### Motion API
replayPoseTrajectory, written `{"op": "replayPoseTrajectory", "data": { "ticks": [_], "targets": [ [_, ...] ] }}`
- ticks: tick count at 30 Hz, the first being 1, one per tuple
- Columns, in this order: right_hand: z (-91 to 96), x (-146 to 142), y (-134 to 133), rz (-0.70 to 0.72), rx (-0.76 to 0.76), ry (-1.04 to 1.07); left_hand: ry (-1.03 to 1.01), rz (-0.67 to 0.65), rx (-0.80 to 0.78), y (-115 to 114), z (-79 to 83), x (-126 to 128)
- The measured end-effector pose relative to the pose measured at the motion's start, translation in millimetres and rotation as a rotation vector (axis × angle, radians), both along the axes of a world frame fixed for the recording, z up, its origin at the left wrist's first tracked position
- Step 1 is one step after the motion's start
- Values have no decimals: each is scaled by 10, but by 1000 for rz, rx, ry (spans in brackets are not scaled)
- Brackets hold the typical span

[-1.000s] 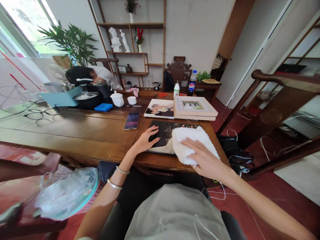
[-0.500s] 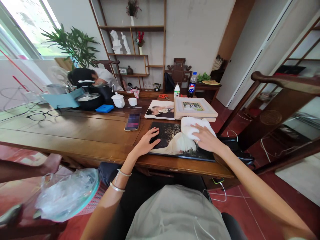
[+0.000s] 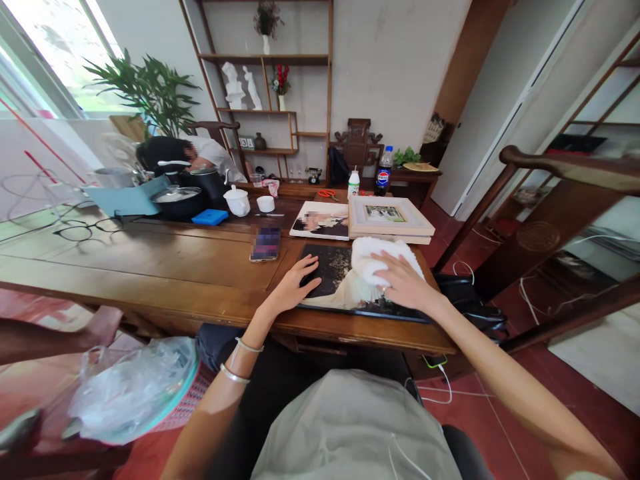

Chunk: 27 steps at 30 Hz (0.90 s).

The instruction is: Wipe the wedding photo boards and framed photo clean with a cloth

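A dark photo panel (image 3: 330, 268), printed with a pale dress and small light flowers, lies flat at the table's front edge. Resting on its left edge, my left hand (image 3: 295, 283) has its fingers spread and grips nothing. My right hand (image 3: 406, 283) presses a folded white towel (image 3: 366, 259) against the panel's right half, fingers laid over the cloth. The towel hides the panel's upper right part. Just behind lie a second photo panel (image 3: 320, 228) and a stack of pale picture frames (image 3: 393, 230).
On the wooden table (image 3: 210, 260) are a phone (image 3: 265, 244), eyeglasses (image 3: 87, 231), a white teapot (image 3: 237, 200), a blue box (image 3: 210, 217), orange-handled pliers (image 3: 327, 194) and a cola bottle (image 3: 384, 173). A person (image 3: 215, 157) leans down beyond the table. A chair (image 3: 545, 233) stands right.
My right hand and the towel have slid left and slightly toward me across the panel. My left hand has stayed in place.
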State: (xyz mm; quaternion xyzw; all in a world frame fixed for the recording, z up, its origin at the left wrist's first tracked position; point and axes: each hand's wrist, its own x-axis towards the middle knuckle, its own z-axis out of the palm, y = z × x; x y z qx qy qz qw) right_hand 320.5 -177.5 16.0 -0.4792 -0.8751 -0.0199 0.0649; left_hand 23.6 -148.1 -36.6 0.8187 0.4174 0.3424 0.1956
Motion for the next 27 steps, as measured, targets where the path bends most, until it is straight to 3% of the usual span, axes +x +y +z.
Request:
{"op": "replayPoseTrajectory", "data": {
  "ticks": [3, 5, 8, 13, 16, 19, 22, 25, 27],
  "targets": [
    [-30, 84, 341, -95, 35, -25, 7, 7, 3, 2, -11, -2],
    [-36, 72, 349, -106, 38, -33, 15, 12, 3, 1, -13, 2],
    [-20, -39, 29, -87, 19, -48, 18, 20, 10, -4, -10, 13],
    [46, -305, -832, -40, -75, -48, 23, 27, 15, -18, 9, 28],
    [88, -356, -1023, 0, -112, -26, 24, 25, 16, -21, 15, 27],
    [102, -251, -765, 47, -107, 10, 22, 19, 21, -16, 10, 18],
    [68, -40, -232, 89, -43, 40, 25, 8, 26, -5, -3, 7],
    [12, 145, 239, 34, 26, 47, 27, 2, 27, 0, -10, 3],
    [-14, 188, 379, -20, 57, 34, 26, 3, 26, -4, -5, 6]
  ]
}}
